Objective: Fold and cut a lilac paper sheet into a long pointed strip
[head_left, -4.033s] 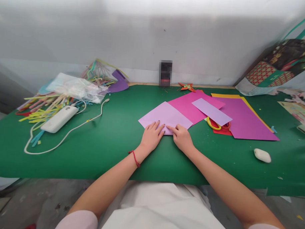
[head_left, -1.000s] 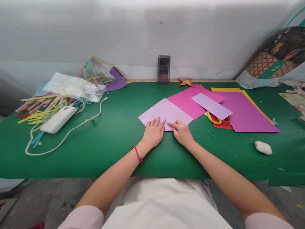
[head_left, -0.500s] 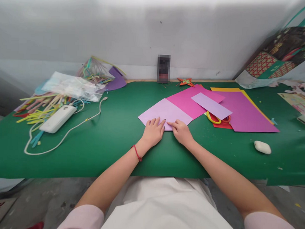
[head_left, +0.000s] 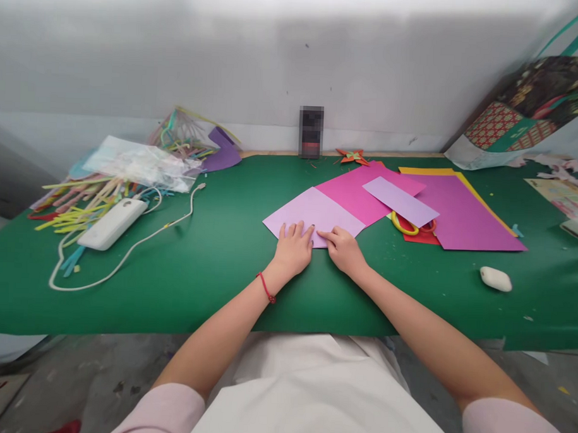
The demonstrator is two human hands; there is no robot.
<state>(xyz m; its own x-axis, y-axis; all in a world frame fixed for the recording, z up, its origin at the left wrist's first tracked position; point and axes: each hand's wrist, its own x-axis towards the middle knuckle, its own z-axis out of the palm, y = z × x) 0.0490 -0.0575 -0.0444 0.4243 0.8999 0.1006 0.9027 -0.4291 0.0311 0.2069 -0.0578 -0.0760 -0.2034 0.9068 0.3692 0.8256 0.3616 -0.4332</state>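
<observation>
A light purple sheet of paper point(head_left: 312, 208) lies on the green table in front of me, one corner pointing away. My left hand point(head_left: 293, 247) rests on its near edge with the fingers spread flat. Just to the right, my right hand point(head_left: 347, 250) touches the same edge with its index finger stretched out and the other fingers curled. The two index fingertips are close together but apart. A magenta sheet point(head_left: 347, 187) lies beside the light purple one on its far right side, and a light purple strip point(head_left: 399, 200) lies over the magenta sheet.
Scissors with yellow and red handles point(head_left: 406, 227) lie partly under the strip, beside purple sheets point(head_left: 471, 216). A white earphone case point(head_left: 496, 278) sits at right. At left are a white power bank point(head_left: 113, 224), its cable point(head_left: 141, 241) and pipe cleaners point(head_left: 71, 218). An orange paper star point(head_left: 352, 156) lies at the back.
My left wrist and forearm have shifted slightly to the right. Both hands stay on the light purple paper, which looks the same. The view has moved a little.
</observation>
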